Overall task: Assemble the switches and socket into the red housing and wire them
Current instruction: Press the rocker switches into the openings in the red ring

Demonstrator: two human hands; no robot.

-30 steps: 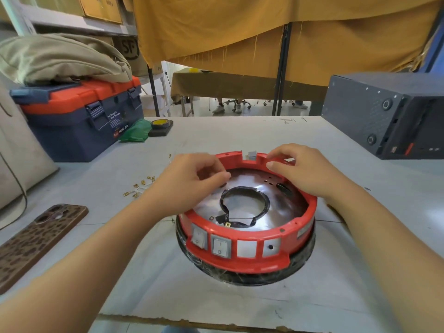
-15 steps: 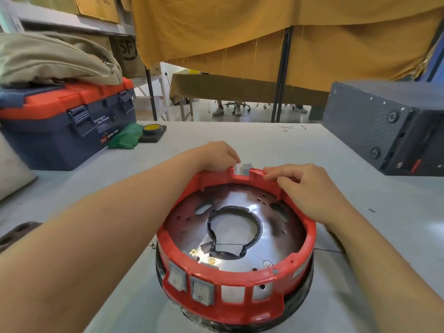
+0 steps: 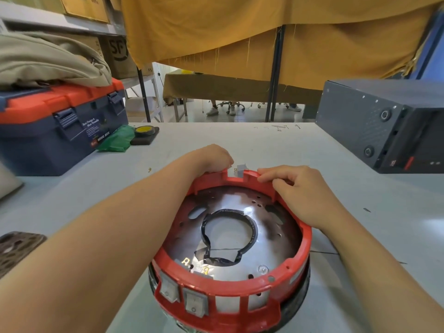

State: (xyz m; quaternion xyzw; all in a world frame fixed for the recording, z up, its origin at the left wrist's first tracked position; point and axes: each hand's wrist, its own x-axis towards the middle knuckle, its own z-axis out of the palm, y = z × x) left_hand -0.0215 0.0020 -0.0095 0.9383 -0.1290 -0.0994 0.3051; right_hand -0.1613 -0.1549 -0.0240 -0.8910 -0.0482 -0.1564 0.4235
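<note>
The round red housing (image 3: 304,239) sits on the grey table near me, with a shiny metal plate inside it. Two white rocker switches (image 3: 182,296) fill the left slots of its near wall; the slots to their right are open. A small grey socket part (image 3: 241,169) sits in the notch of the far rim. My left hand (image 3: 212,157) reaches over the far rim, just left of that notch, fingers curled behind the wall. My right hand (image 3: 298,191) grips the far rim right of the notch, fingertips on its top edge.
A blue and orange toolbox (image 3: 60,126) with a beige bag on top stands at the left. Green cloth and a yellow tape roll (image 3: 144,131) lie beside it. A dark grey box (image 3: 384,123) stands at the right. A patterned phone (image 3: 16,248) lies at the left edge.
My head has moved closer over the housing. Both hands went from hovering above the plate to the far rim, either side of the socket notch.
</note>
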